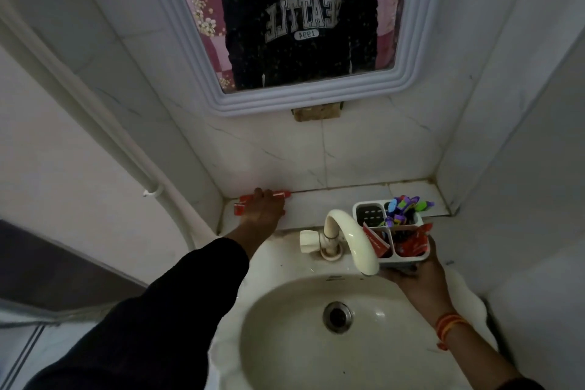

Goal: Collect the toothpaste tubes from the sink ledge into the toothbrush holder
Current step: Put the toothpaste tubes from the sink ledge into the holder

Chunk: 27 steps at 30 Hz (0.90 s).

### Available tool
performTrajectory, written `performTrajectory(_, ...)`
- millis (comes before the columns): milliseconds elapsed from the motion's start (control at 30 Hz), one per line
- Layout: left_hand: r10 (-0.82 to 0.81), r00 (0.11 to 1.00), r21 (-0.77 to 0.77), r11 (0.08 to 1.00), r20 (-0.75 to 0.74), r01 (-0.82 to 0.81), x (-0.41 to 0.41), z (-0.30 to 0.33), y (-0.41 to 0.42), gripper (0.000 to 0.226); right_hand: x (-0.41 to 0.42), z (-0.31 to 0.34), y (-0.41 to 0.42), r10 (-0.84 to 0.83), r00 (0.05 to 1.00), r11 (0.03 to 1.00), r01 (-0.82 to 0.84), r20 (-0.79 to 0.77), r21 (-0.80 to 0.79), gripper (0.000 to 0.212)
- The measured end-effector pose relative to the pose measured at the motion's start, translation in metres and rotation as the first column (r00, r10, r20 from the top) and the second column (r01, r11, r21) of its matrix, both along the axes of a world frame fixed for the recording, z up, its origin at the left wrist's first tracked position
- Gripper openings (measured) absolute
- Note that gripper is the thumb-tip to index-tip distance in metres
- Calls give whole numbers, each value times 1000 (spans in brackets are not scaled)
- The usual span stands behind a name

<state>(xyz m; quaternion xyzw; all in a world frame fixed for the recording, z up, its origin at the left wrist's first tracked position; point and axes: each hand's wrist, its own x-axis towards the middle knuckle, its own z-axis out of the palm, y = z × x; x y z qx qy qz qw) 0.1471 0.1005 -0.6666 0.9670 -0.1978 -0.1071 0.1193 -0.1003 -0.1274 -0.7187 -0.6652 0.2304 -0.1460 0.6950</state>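
A red toothpaste tube [280,193] lies along the back of the tiled sink ledge [316,204], against the wall at the left corner. My left hand [264,209] rests on top of it, fingers laid over the tube; its red end [239,206] shows at the hand's left. My right hand [414,275] holds a white toothbrush holder [368,210] from below, above the basin's right side. Colourful toothbrushes [406,207] stand in its back compartment. Red toothpaste tubes [411,242] fill its front compartments.
A cream tap [348,237] curves over the basin [285,326] just left of the holder. The drain [337,316] sits mid-basin. A white-framed mirror [300,25] hangs above. Tiled walls close the ledge on both sides; a white pipe [95,111] runs down the left.
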Motion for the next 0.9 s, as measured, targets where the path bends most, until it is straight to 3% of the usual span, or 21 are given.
performTrajectory(67,-26,993,50,999,117,21,-3,6,0,35,2,2,1,-36,997,961,17,62,275,101)
performTrajectory(133,-78,968,-39,995,239,90,-8,22,-7,37,2,4,2,-45,993,894,-9,110,449,83)
performTrajectory(233,-266,958,-175,944,104,281,-16,58,-30,46,3,9,5,-58,993,878,4,99,479,94)
performTrajectory(333,-563,826,-123,818,23,561,-29,105,-63,42,4,15,7,-80,993,841,20,88,541,83)
performTrajectory(400,-605,790,-100,796,-94,597,-39,133,-89,39,5,14,6,-109,989,791,27,96,611,82)
performTrajectory(467,-618,760,-3,776,-200,631,-51,151,-114,34,5,17,7,-124,988,767,39,89,640,64)
performTrajectory(500,-629,745,69,752,-221,655,-57,156,-124,32,4,18,8,-121,989,807,49,82,589,49)
performTrajectory(567,-648,722,231,684,-243,692,-64,153,-141,27,5,22,9,-130,987,788,46,93,614,61)
performTrajectory(633,-624,739,282,683,-254,674,-71,148,-150,22,6,18,7,-111,990,750,27,85,661,73)
performTrajectory(733,-444,807,37,868,-390,495,-64,143,-147,27,6,13,5,-104,992,782,39,69,622,79)
performTrajectory(767,-391,810,-67,912,-438,404,-59,142,-141,30,11,12,2,-115,993,689,53,37,722,85)
performTrajectory(800,-348,817,-136,937,-460,323,-52,139,-132,32,13,8,-1,-111,993,658,49,33,752,90)
performTrajectory(900,-222,866,-164,973,-447,165,-28,124,-99,33,17,14,-3,-99,990,470,-42,100,882,84)
